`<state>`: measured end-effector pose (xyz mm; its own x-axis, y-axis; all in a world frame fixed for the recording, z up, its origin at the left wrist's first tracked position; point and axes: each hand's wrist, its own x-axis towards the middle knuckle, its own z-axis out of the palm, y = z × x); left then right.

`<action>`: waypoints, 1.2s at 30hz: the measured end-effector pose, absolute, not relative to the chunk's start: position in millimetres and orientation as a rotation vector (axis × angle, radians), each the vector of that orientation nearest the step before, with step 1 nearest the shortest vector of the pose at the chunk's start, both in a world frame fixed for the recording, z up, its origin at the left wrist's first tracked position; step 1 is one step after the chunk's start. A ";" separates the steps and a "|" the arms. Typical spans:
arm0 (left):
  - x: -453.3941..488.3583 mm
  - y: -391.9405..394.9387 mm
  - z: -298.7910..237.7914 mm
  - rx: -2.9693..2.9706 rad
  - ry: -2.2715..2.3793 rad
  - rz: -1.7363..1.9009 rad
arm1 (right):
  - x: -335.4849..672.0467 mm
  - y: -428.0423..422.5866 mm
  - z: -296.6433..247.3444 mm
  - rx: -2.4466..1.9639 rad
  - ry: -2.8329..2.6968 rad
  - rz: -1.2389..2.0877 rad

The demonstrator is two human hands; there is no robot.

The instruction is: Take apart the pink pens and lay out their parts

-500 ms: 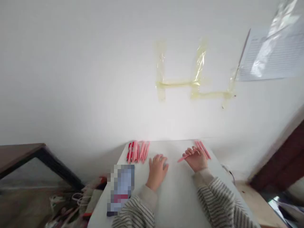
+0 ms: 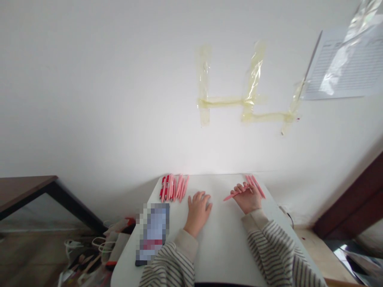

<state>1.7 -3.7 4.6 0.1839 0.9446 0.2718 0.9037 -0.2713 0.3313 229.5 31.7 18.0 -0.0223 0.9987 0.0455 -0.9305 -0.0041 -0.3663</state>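
Observation:
My right hand (image 2: pixel 249 198) is closed round a pink pen (image 2: pixel 231 196), whose tip points left over the white table (image 2: pixel 223 247). Beyond that hand, a few more pink pens (image 2: pixel 256 185) lie side by side at the far right corner. My left hand (image 2: pixel 198 211) rests palm down on the tabletop, fingers apart and holding nothing. Just left of it, a row of several pink and red pens (image 2: pixel 173 188) lies along the far left corner.
A blurred-out flat object (image 2: pixel 153 233) lies on the table's left side. The white wall (image 2: pixel 119 99) with tape strips (image 2: pixel 226 102) stands right behind the table. Bags and clutter (image 2: pixel 98 255) fill the floor at left, below a dark-framed table (image 2: pixel 30 189).
The view has shifted slightly and become sharper. Both hands keep nearly the same places, and the pink pen stays in my right hand.

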 end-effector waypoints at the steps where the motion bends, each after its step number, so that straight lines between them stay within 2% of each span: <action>1: 1.8 -3.8 4.8 2.341 1.835 0.652 | 229.9 31.9 17.6 -0.250 -0.330 1.572; 36: 0.7 -3.9 7.3 2.319 1.802 0.622 | 229.4 26.9 25.9 -0.279 -0.455 1.582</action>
<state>0.7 -3.9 7.3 0.1973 0.9518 0.2347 0.8941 -0.2729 0.3551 229.4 26.9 25.9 -0.0679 0.9929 0.0973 -0.8930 -0.0170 -0.4497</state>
